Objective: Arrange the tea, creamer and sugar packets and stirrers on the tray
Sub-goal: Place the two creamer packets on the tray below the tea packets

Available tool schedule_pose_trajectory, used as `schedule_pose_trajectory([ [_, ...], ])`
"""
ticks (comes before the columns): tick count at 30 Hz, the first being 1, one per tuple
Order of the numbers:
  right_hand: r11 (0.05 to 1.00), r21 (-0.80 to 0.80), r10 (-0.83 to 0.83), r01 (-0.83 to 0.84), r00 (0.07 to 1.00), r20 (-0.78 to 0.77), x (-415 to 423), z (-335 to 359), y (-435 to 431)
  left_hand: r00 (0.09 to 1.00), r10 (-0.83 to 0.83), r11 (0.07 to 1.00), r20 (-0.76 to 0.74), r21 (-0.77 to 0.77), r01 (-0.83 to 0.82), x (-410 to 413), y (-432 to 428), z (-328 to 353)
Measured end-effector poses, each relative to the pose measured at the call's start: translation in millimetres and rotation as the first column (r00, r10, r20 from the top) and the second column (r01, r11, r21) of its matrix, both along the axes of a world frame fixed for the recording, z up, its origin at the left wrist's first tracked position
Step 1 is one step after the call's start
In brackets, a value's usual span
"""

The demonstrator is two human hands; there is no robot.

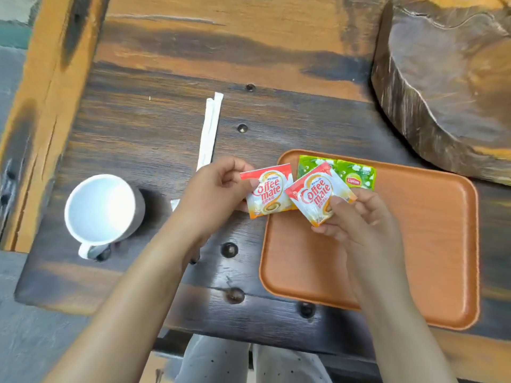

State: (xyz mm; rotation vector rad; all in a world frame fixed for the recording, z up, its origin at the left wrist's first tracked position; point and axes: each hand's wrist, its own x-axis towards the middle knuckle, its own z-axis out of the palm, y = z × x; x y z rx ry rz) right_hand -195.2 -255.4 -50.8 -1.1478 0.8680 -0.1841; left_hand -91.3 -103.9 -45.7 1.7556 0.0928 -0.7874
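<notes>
An orange-brown tray (pixel 414 244) lies on the dark wooden table. Two green tea packets (pixel 356 172) rest in its far left corner, partly hidden. My left hand (pixel 218 192) pinches a red and white creamer packet (pixel 269 192) just over the tray's left rim. My right hand (pixel 359 219) holds a second creamer packet (pixel 318 193) above the tray, tilted, overlapping the tea packets. Two paper-wrapped stirrers (pixel 210 128) lie on the table to the left of the tray, their near ends behind my left hand.
A white-lined mug (pixel 102 208) stands at the left, handle toward me. A white scrap (pixel 174 203) shows beside my left wrist. A thick carved wood slab (pixel 448 87) rises at the far right behind the tray. The table's front edge (pixel 193 327) runs just above my knees.
</notes>
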Motion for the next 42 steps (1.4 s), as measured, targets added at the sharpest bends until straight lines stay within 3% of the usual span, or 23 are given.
schedule_pose_trajectory([
  [5,0.996,0.014,-0.092,0.093,0.994,-0.053,-28.1,-1.8,-13.7,0.994,-0.1,0.995,-0.041,0.008,0.1,-24.5,-24.7,-10.5],
  [8,0.987,-0.099,-0.134,0.123,0.985,-0.11,-48.5,-8.6,-20.3,0.989,-0.145,0.987,-0.027,0.07,0.147,-40.0,-35.8,-21.0],
  [11,0.968,-0.209,-0.177,0.14,0.97,-0.167,-67.2,-15.5,-25.7,0.967,-0.231,0.956,0.102,0.206,0.207,-54.6,-45.2,-30.1],
  [14,0.959,-0.233,-0.207,0.159,0.957,-0.202,-78.3,-19.2,-28.1,0.901,-0.37,0.885,0.225,0.381,0.267,-62.3,-50.3,-34.1],
  [17,0.962,-0.244,-0.176,0.122,0.96,-0.218,-81.8,-21.1,-25.4,0.863,-0.424,0.847,0.274,0.457,0.271,-65.9,-52.7,-35.1],
  [21,0.959,-0.268,-0.157,0.091,0.958,-0.238,-80.4,-24.1,-17.3,0.742,-0.538,0.768,0.4,0.595,0.236,-73.6,-50.1,-39.3],
  [27,0.95,-0.292,-0.169,0.107,0.965,-0.198,-82.8,-24.0,-9.5,0.657,-0.55,0.776,0.515,0.607,0.174,-94.1,-41.7,-37.6],
  [31,0.946,-0.324,-0.093,0.002,0.959,-0.266,-80.8,-27.7,-3.6,0.593,-0.57,0.792,0.569,0.572,0.212,-107.1,-39.0,-45.2],
  [34,0.807,-0.54,-0.01,-0.24,0.908,-0.419,-85.1,-27.6,-11.6,0.595,-0.551,0.808,0.585,0.553,0.204,-109.7,-39.8,-47.8],
  [37,0.66,-0.657,-0.044,-0.364,0.854,-0.518,-91.7,-25.9,-21.9,0.614,-0.528,0.823,0.587,0.531,0.2,-108.4,-38.1,-47.6],
  [39,0.569,-0.712,-0.045,-0.411,0.849,-0.526,-94.5,-26.7,-25.9,0.616,-0.528,0.823,0.585,0.531,0.202,-108.2,-35.6,-48.0],
  [42,0.433,-0.768,0.103,-0.471,0.873,-0.477,-94.8,-28.4,-28.6,0.603,-0.527,0.825,0.599,0.53,0.194,-108.6,-34.7,-47.7],
])
